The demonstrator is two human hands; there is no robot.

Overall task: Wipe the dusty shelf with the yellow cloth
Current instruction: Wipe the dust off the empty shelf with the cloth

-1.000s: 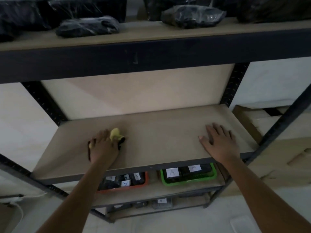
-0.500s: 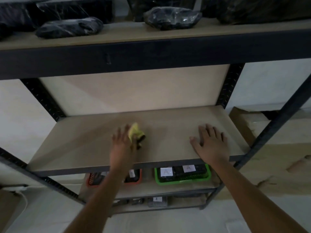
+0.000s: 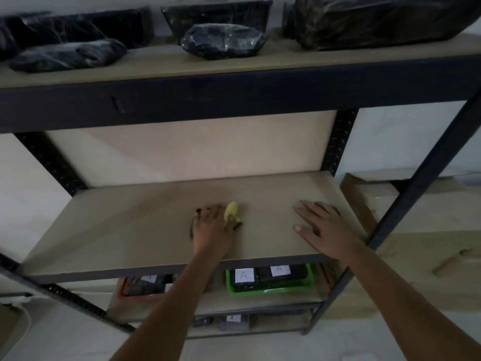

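The left hand presses palm-down on the shelf board, its fingers curled over the yellow cloth, which is bunched under the palm with a yellow fold poking out on the thumb side and a darker edge just below it. Hand and cloth sit near the middle of the board, a little toward its front edge. The right hand lies flat and empty on the same board, fingers spread, well to the right of the cloth and close to the board's right front corner.

Nothing else rests on this board; the stretch between the two hands is bare. Behind it stands a pale back panel framed by black perforated uprights. Above the board, a dark steel beam carries the upper shelf, where black plastic-wrapped bundles lie in a row. Below the board, a green basket holds dark packs with white labels marked "A", and an orange-red basket sits left of it, partly hidden by the left forearm. Cardboard boxes stand right of the rack, beyond its slanting front post.

Compared with a second ago, the cloth hand has travelled from the left part of the board to its middle, closing much of the gap to the right hand, which has kept its flat place near the right corner.
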